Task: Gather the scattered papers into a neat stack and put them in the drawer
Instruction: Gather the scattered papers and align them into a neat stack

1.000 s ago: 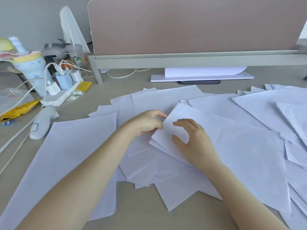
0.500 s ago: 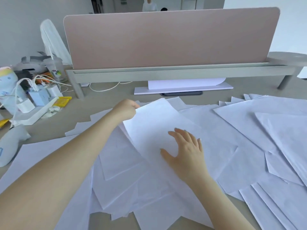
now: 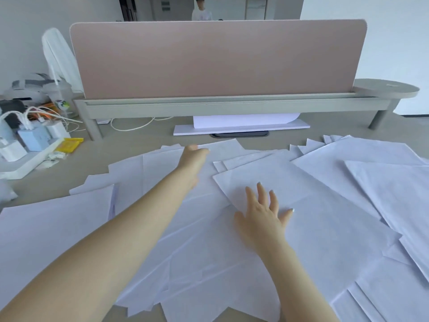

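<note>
Papers (image 3: 325,228) are lying scattered in loose, overlapping layers across the bench (image 3: 144,145), covering most of its near side and running off to the right; no drawer is showing anywhere in view. Gathering is the step in hand, and it looks to be at an early stage, since no neat stack is forming yet.

The left hand (image 3: 193,156) is reaching far forward to the back edge of the spread, fingers curled loosely over a far sheet (image 3: 220,146); whether it is pinching that sheet or only touching it, I cannot tell. The right hand (image 3: 262,214) is lying flat and wide, fingers spread, pressing down on a top sheet (image 3: 290,182) near the middle and holding nothing.

Next, by my judgement, the left hand is needing to drag the far sheets back toward the middle while the right keeps the pile from sliding; thin sheets are likely to skid or buckle if pulled fast.

Compared with half a second ago, the left hand is sitting further out, no longer lifting the corner of the top sheet; that sheet is now lying flat; the right hand is staying in much the same place on it.
</note>
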{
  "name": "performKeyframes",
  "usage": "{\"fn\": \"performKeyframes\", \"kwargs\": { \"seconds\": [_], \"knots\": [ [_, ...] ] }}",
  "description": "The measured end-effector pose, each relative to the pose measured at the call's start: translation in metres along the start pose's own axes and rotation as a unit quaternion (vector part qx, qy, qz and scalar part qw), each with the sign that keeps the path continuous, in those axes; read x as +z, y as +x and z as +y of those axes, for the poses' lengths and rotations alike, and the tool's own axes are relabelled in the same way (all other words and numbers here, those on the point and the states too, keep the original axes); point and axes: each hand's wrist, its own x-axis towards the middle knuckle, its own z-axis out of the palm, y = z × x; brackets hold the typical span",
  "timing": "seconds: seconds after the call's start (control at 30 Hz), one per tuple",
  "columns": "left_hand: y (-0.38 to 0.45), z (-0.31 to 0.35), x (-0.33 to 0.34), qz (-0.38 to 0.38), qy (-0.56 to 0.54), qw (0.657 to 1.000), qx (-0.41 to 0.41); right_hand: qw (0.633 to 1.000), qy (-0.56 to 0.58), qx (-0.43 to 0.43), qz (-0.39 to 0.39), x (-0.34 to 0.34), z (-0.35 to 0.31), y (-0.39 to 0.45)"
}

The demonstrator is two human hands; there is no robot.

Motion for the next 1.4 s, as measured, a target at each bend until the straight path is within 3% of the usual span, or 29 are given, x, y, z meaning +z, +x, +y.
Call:
{"fn": "performKeyframes", "kwargs": {
  "seconds": [0.1, 0.23, 0.43, 0.57, 0.7, 0.93, 1.07, 1.23, 1.4],
  "knots": [
    [-0.019, -0.007, 0.013, -0.095, -0.097, 0.983, -0.122, 0.999, 0.026, 0.025, 0.025, -0.003, 0.006, 0.008],
    [-0.030, -0.007, 0.032, -0.095, -0.163, 0.970, -0.155, 0.992, 0.103, 0.030, 0.071, -0.004, 0.009, 0.010],
    [-0.039, -0.015, 0.044, -0.115, -0.042, 0.980, -0.157, 0.981, 0.163, 0.025, 0.106, -0.005, 0.011, 0.011],
    [-0.046, -0.013, 0.050, -0.101, 0.025, 0.991, -0.088, 0.974, 0.192, 0.017, 0.116, -0.005, 0.010, 0.012],
    [-0.054, -0.015, 0.061, -0.091, -0.043, 0.991, -0.085, 0.967, 0.223, 0.021, 0.119, -0.006, 0.006, 0.012],
    [-0.058, -0.016, 0.067, -0.094, -0.205, 0.960, -0.169, 0.962, 0.246, 0.023, 0.115, -0.010, 0.007, 0.011],
    [-0.056, -0.016, 0.066, -0.101, -0.198, 0.958, -0.181, 0.962, 0.248, 0.019, 0.114, -0.009, 0.008, 0.012],
    [-0.046, -0.016, 0.062, -0.027, -0.080, 0.991, -0.102, 0.960, 0.258, 0.020, 0.108, -0.008, 0.016, 0.014],
    [-0.046, -0.001, 0.048, -0.057, -0.239, 0.959, -0.141, 0.971, 0.219, 0.021, 0.095, -0.003, 0.019, 0.015]
  ]
}}
